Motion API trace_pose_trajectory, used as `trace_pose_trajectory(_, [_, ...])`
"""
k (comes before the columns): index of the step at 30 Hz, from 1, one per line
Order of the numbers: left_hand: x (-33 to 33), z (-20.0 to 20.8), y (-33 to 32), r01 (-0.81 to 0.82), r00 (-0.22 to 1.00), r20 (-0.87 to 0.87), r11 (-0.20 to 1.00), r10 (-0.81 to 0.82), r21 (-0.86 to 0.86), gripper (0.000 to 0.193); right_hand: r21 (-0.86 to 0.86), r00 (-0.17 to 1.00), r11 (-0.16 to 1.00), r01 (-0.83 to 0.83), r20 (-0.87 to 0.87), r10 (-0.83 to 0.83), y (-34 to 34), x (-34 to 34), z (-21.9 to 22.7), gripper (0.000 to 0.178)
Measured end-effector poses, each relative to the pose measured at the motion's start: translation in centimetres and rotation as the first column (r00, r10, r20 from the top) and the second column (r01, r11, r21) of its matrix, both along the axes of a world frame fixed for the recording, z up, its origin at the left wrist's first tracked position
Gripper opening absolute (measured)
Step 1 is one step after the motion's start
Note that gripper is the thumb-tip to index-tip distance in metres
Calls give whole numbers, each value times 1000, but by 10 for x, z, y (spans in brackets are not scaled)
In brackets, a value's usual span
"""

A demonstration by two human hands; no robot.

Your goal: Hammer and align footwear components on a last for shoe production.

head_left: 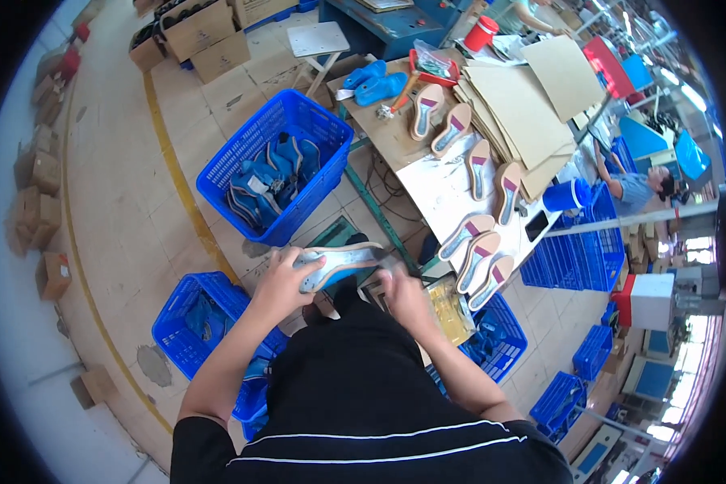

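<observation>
My left hand (281, 286) grips a blue shoe (343, 262) with its pale underside turned up, over my lap. At the shoe's far right end is my right hand (405, 300), its fingers closed and partly blurred; a small dark thing shows by its fingertips, too smeared to name. Several tan shoe soles (477, 171) with purple patches lie in a curve on the worktable (434, 189) to the right. Close to my right forearm sits a shallow yellowish tray (452, 313).
Blue plastic crates hold blue shoes: one (331, 177) ahead, one (173, 315) left, one (512, 339) right. Cardboard sheets (512, 113), a blue jug (567, 195), a phone (536, 227) and a blue shoe pair (379, 83) occupy the table. A stool (319, 39) and two other people are farther off.
</observation>
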State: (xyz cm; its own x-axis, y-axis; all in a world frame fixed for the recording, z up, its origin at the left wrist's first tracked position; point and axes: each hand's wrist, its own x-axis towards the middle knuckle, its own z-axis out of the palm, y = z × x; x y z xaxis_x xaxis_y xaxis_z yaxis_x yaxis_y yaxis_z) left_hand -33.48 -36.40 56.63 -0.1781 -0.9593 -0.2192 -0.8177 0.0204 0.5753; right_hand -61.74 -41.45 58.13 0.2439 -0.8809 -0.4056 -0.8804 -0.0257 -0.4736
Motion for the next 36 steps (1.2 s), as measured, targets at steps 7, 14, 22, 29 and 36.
trace_pose_trajectory(7, [-9,0,12,-55,998,-30,997,53,-60,72,-151,906,947,283,367,-212,35,-39,-13,44])
trace_pose_trajectory(14, [-40,-11,16,-7,947,313,977,76,-215,83,-59,804,893,445,466,-370,-33,-32,-60,46])
trace_pose_trajectory(22, [-44,-19,15,-400,889,157,896,431,-196,105,-113,803,816,567,294,-518,-112,-117,-255,33])
trace_pose_trajectory(29, [-47,-34,14,-439,878,134,884,460,-158,89,-202,800,774,600,116,-589,-209,-148,-266,36])
trace_pose_trajectory(36, [-60,-35,11,-484,837,191,856,513,-180,85,-315,806,743,591,194,-559,-248,-139,-271,31])
